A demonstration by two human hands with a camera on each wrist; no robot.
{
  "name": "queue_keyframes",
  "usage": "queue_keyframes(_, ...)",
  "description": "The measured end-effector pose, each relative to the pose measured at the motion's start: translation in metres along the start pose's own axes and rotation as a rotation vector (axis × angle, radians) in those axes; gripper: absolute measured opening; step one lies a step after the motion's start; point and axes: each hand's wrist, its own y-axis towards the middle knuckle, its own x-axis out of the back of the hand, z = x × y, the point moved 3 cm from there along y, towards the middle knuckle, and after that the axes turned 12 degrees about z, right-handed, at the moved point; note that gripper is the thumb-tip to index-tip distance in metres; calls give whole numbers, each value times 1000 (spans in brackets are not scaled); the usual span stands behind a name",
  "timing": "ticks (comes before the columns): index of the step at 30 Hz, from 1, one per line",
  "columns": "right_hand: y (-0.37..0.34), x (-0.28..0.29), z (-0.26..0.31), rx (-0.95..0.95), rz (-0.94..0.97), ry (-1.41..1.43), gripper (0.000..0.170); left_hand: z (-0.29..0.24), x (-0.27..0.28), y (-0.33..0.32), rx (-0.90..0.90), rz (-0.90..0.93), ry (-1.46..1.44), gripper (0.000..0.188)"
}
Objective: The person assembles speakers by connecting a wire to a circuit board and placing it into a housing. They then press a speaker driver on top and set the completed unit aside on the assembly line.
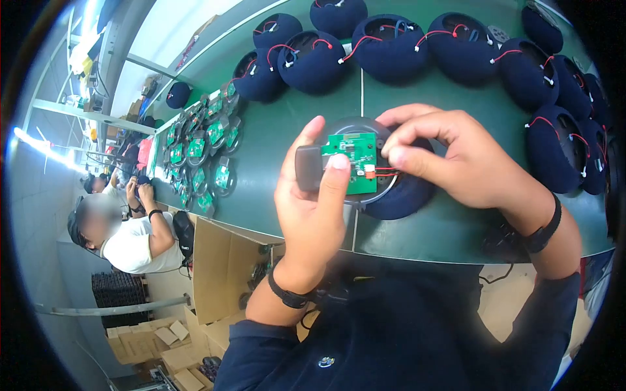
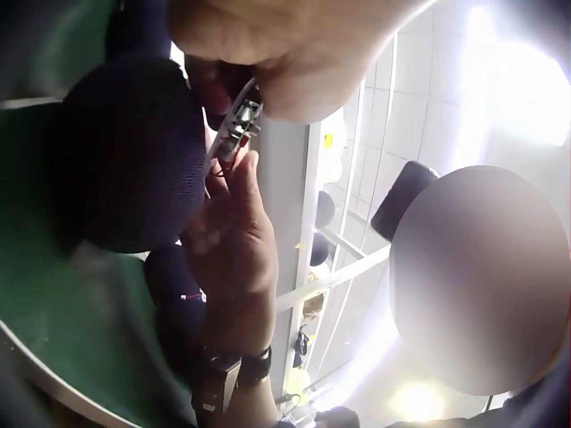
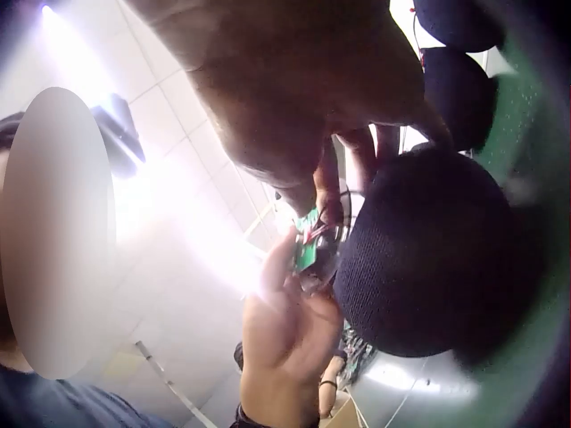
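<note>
Matt knit beside glossy plastic

We see dull, close-knit cloth over the round navy body point(image 1: 398, 207), its fine ribbing plain in the right wrist view. The same matt fabric look covers the navy rounds point(image 1: 385, 65) at the far edge. The green circuit board point(image 1: 350, 144) looks smooth and slightly glossy; the dark grey block point(image 1: 308, 167) at its left seems smooth, satin plastic. We read the red wires point(image 1: 385, 168) as plastic-coated. The green tabletop point(image 1: 270, 130) is smooth with a soft sheen, and near left the carton point(image 1: 225, 264) is matt brown cardboard.
</note>
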Motion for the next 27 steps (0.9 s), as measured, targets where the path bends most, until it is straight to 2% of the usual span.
queue_keyframes(2, 3, 6, -10, -34, -51, 331, 22, 4, 9, 4, 36, 1, -20, 52)
queue_keyframes(5, 10, 12, -25, 17, -82, 311, 25, 13, 14, 7, 74, -6, -39, 51)
queue_keyframes(8, 11, 7, -30, -36, -124, 292, 28, 13, 14, 8, 81, -11, -52, 50)
queue_keyframes(10, 11, 5, -29, 45, -196, 395, 30, 16, 15, 9, 58, -31, -59, 50)
queue_keyframes(15, 10, 12, -28, -3, -124, 304, 31, 19, 14, 10, 57, -9, -48, 49)
queue_keyframes(17, 8, 18, -26, -30, -114, 228, 31, 21, 14, 12, -23, -16, -71, 51)
queue_keyframes(20, 6, 24, -23, -103, -92, 298, 31, 21, 15, 15, -21, 21, -103, 53)
queue_keyframes(22, 7, 26, -18, -187, -141, 414, 33, 22, 17, 14, -26, 14, -92, 52)
queue_keyframes(26, 10, 33, -34, -208, -94, 447, 32, 15, 15, 15, -3, 3, -123, 48)
queue_keyframes(27, 11, 33, -42, -196, -39, 358, 31, 11, 16, 16, -4, 4, -123, 48)
